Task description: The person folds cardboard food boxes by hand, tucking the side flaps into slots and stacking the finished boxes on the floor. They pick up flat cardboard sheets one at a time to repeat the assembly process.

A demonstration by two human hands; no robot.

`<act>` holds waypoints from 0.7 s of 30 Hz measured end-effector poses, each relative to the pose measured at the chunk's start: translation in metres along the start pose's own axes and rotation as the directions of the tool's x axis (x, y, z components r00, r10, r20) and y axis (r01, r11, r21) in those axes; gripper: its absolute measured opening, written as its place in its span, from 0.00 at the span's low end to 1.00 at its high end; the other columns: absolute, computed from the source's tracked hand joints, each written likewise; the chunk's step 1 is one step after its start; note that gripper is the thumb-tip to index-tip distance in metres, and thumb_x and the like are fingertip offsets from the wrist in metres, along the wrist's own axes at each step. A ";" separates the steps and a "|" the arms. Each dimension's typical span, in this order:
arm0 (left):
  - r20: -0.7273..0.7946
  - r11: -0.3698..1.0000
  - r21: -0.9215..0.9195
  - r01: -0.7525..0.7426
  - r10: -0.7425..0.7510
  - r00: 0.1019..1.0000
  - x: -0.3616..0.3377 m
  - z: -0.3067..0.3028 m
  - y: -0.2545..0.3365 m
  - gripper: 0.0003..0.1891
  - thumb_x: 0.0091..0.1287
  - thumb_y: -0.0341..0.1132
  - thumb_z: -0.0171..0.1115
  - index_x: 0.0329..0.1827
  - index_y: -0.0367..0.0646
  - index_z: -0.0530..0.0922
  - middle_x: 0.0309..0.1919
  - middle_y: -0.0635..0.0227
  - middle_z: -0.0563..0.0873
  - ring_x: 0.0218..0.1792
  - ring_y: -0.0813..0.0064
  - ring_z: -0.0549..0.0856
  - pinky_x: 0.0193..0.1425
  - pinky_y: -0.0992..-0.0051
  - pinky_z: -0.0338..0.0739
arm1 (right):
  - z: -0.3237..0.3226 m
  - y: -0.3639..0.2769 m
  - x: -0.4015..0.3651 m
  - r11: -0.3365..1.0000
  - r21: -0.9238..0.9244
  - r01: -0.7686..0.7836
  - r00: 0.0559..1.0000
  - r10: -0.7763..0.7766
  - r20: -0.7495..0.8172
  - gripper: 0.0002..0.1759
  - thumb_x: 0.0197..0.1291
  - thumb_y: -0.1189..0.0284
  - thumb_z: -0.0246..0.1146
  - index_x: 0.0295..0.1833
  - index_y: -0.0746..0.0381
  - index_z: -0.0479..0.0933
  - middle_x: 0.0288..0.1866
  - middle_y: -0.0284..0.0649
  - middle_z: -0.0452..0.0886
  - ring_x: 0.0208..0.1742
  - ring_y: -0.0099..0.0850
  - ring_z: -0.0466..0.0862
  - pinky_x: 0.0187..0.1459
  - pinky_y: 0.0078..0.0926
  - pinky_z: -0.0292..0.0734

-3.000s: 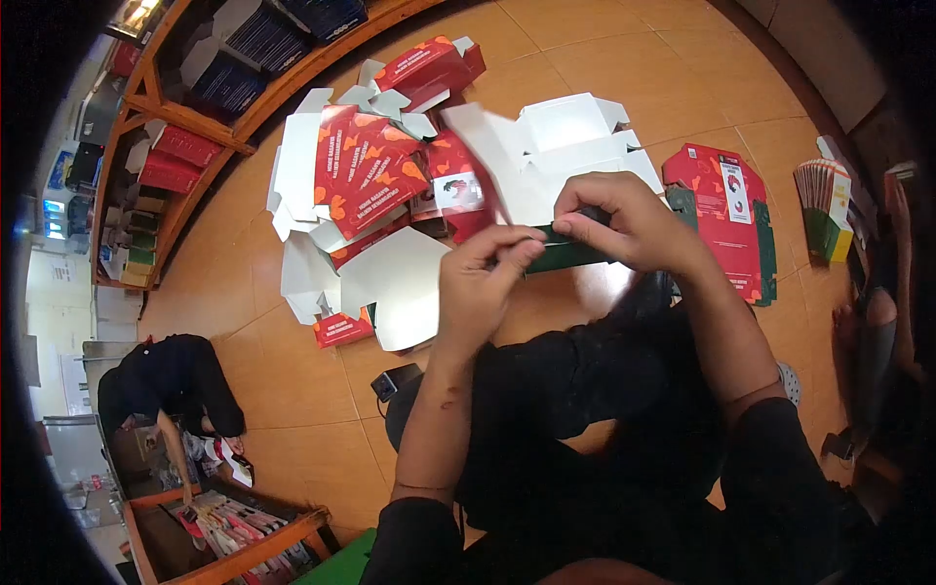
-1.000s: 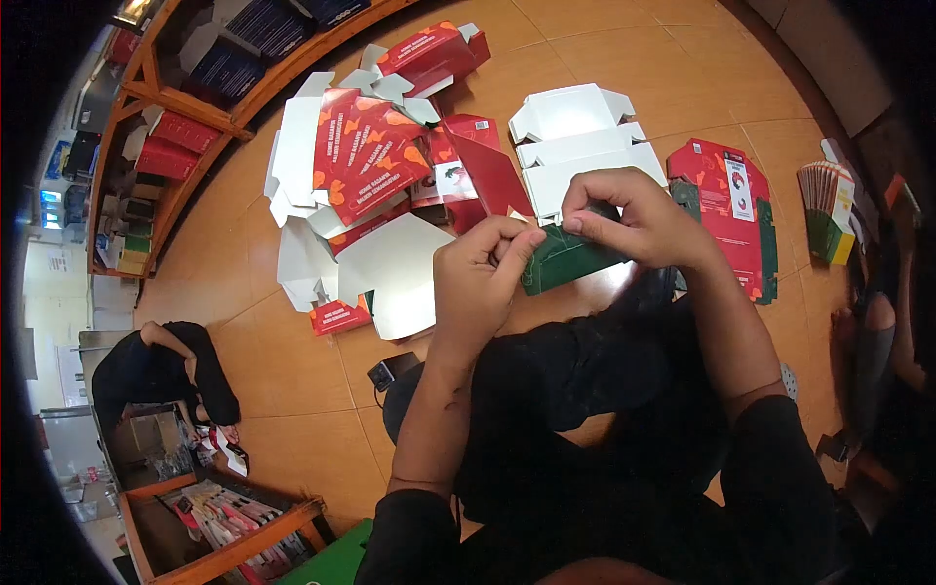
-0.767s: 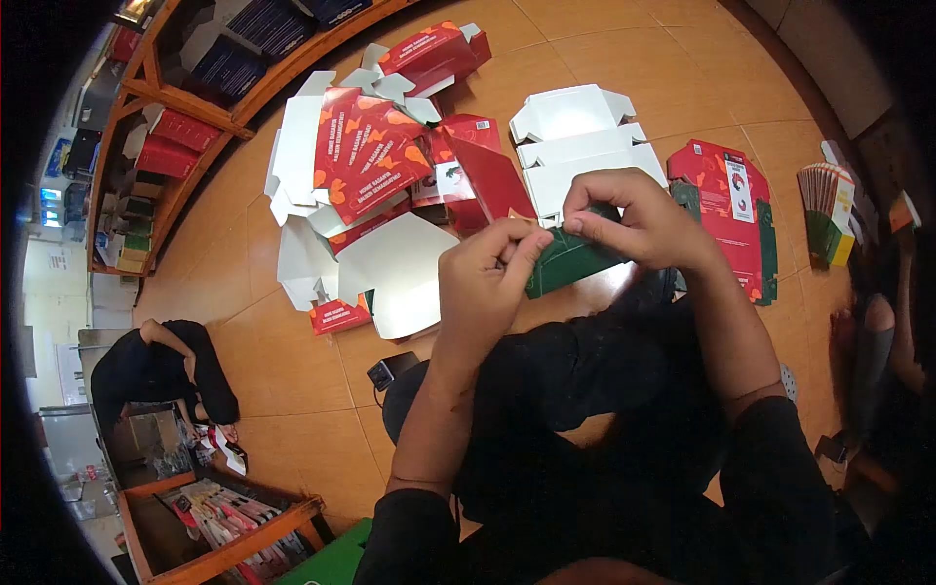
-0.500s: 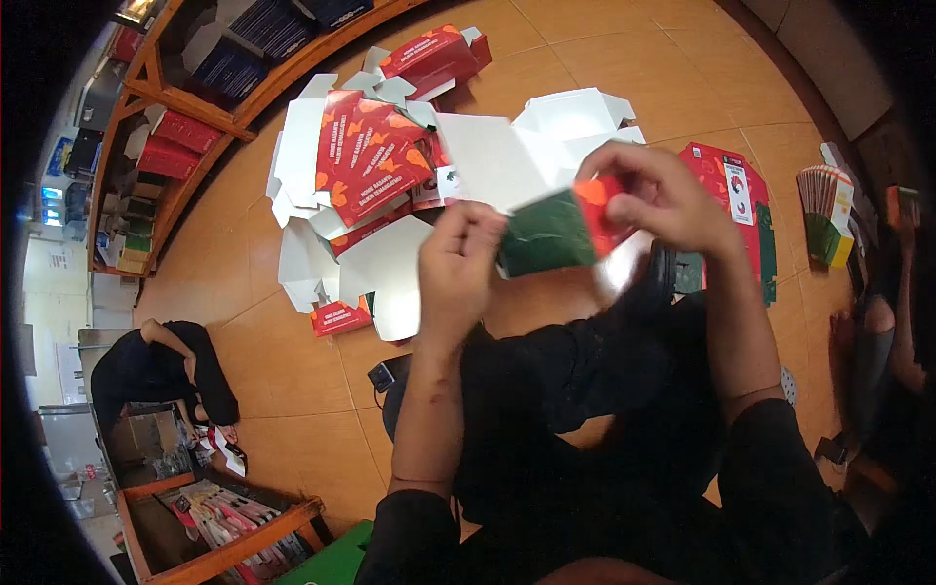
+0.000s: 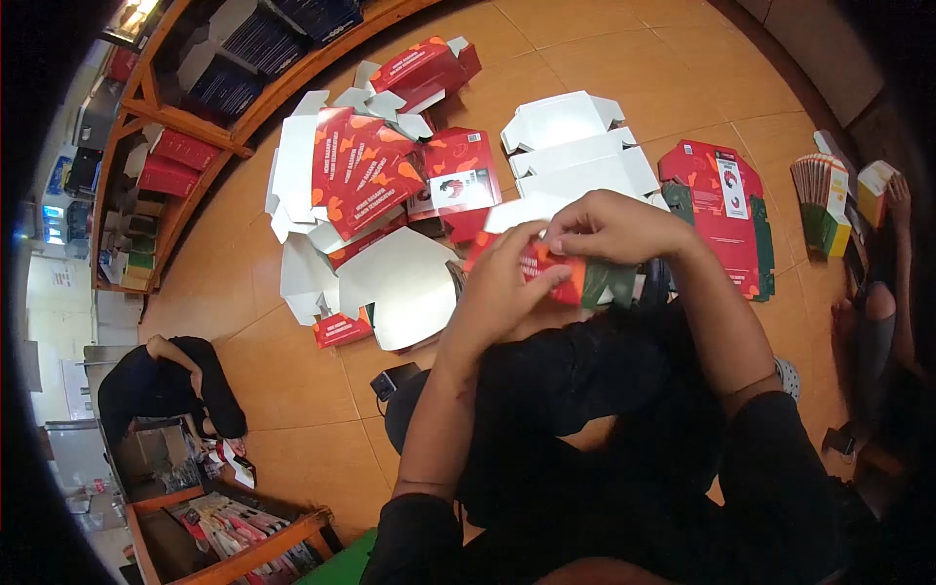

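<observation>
A partly folded red carton (image 5: 591,281) with orange shapes and a green end is between my two hands, just above my dark-clothed legs. My left hand (image 5: 495,291) grips it from the left, its thumb lying across the red face. With its fingers bent together at the carton's upper edge, my right hand (image 5: 629,230) pinches there. The carton's underside is hidden. Beyond my hands, an unfolded carton (image 5: 575,146) lies with its white inside up. A flat red carton (image 5: 721,219) with green flaps is to the right of my right hand.
Assembled and half-folded red boxes (image 5: 366,175) are piled at left on the tiled floor (image 5: 292,380). A wooden shelf (image 5: 239,127) curves behind them. At right, another person's hand (image 5: 899,195) holds a carton beside stacked cartons (image 5: 824,200). Another person (image 5: 166,385) bends at lower left.
The carton in my hands has been lowered and turned, its red face now up instead of the green. My hands have come closer together. At right, the other person's carton has moved leftward.
</observation>
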State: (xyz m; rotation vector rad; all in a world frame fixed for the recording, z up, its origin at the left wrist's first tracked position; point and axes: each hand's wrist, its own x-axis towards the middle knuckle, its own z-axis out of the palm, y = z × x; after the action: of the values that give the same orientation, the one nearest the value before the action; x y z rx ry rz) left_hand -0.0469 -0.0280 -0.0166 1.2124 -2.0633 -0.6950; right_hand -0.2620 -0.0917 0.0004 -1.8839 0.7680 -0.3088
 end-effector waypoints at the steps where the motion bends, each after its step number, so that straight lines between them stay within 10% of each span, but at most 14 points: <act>1: 0.143 0.900 -0.323 0.291 -0.258 0.956 0.001 -0.003 -0.006 0.19 0.66 0.29 0.67 0.59 0.38 0.75 0.48 0.64 0.84 0.34 0.83 0.84 0.36 0.83 0.80 | -0.003 0.002 -0.001 0.987 0.163 -0.006 0.999 -0.001 0.042 0.19 0.67 0.59 0.63 0.51 0.65 0.81 0.38 0.40 0.85 0.38 0.25 0.80 0.44 0.27 0.75; 2: 0.353 0.623 -0.553 0.554 -0.427 0.833 0.002 -0.007 -0.013 0.14 0.67 0.29 0.67 0.53 0.36 0.77 0.42 0.64 0.85 0.32 0.83 0.84 0.34 0.82 0.82 | -0.007 0.005 -0.002 0.947 0.320 -0.019 0.997 -0.007 0.082 0.22 0.69 0.57 0.62 0.56 0.64 0.80 0.44 0.37 0.85 0.43 0.23 0.80 0.48 0.25 0.76; 4: 0.281 0.505 -0.740 0.446 -0.370 0.886 0.005 -0.016 -0.038 0.09 0.70 0.32 0.64 0.44 0.37 0.76 0.29 0.68 0.82 0.29 0.80 0.86 0.37 0.75 0.88 | -0.019 0.024 -0.007 0.758 0.650 0.052 0.988 -0.136 0.080 0.36 0.66 0.47 0.63 0.64 0.69 0.74 0.57 0.36 0.80 0.52 0.23 0.80 0.62 0.22 0.72; 6: 0.204 0.427 -0.815 0.392 -0.422 0.883 0.006 -0.020 -0.051 0.08 0.72 0.34 0.62 0.44 0.38 0.76 0.29 0.67 0.83 0.29 0.78 0.87 0.38 0.75 0.88 | -0.024 0.017 -0.017 0.812 0.556 0.177 0.977 -0.213 -0.001 0.28 0.66 0.53 0.65 0.57 0.67 0.78 0.48 0.35 0.83 0.45 0.22 0.81 0.54 0.23 0.76; 7: 0.201 0.429 -0.816 0.388 -0.420 0.885 0.006 -0.020 -0.052 0.08 0.72 0.34 0.62 0.44 0.38 0.76 0.29 0.67 0.83 0.29 0.78 0.87 0.38 0.75 0.88 | -0.027 0.015 -0.017 0.813 0.553 0.180 0.977 -0.215 -0.001 0.28 0.66 0.53 0.65 0.57 0.67 0.78 0.48 0.35 0.83 0.45 0.22 0.81 0.54 0.23 0.76; 9: 0.318 0.449 -0.733 0.510 -0.436 0.842 0.006 -0.018 -0.048 0.09 0.73 0.36 0.61 0.45 0.39 0.76 0.32 0.66 0.84 0.31 0.77 0.87 0.37 0.76 0.87 | -0.032 0.013 -0.013 0.998 -0.035 -0.057 0.995 0.059 0.078 0.18 0.66 0.61 0.66 0.47 0.66 0.80 0.36 0.38 0.84 0.36 0.24 0.80 0.43 0.28 0.77; 12: 0.396 0.549 -0.673 0.495 -0.297 0.869 0.008 -0.006 -0.030 0.09 0.73 0.36 0.61 0.44 0.40 0.76 0.35 0.66 0.84 0.32 0.77 0.88 0.37 0.78 0.85 | -0.011 0.018 -0.004 0.979 -0.202 0.039 0.999 -0.034 0.028 0.11 0.66 0.67 0.64 0.40 0.66 0.79 0.26 0.42 0.81 0.29 0.29 0.78 0.35 0.32 0.73; 18: 0.348 0.526 -0.676 0.516 -0.390 0.853 0.006 0.015 -0.059 0.12 0.73 0.38 0.62 0.46 0.37 0.77 0.32 0.70 0.83 0.25 0.81 0.83 0.34 0.80 0.82 | 0.004 0.049 0.014 0.965 -0.239 -0.112 0.990 0.130 0.063 0.12 0.69 0.65 0.58 0.41 0.64 0.78 0.31 0.47 0.80 0.33 0.37 0.79 0.39 0.38 0.73; 21: 0.243 0.726 -0.444 0.525 -0.466 0.851 0.005 0.030 -0.051 0.13 0.69 0.38 0.67 0.42 0.37 0.76 0.29 0.71 0.82 0.21 0.83 0.80 0.26 0.80 0.76 | 0.021 0.063 0.027 0.964 -0.260 -0.060 0.990 0.091 0.107 0.12 0.64 0.64 0.60 0.41 0.63 0.80 0.34 0.48 0.84 0.37 0.41 0.83 0.42 0.38 0.75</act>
State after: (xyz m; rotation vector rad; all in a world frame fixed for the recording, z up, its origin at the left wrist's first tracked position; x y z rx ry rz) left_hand -0.0421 -0.0508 -0.0713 1.4360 -1.4743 -1.4810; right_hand -0.2533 -0.1101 -0.0688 -2.0884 0.8282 -0.0492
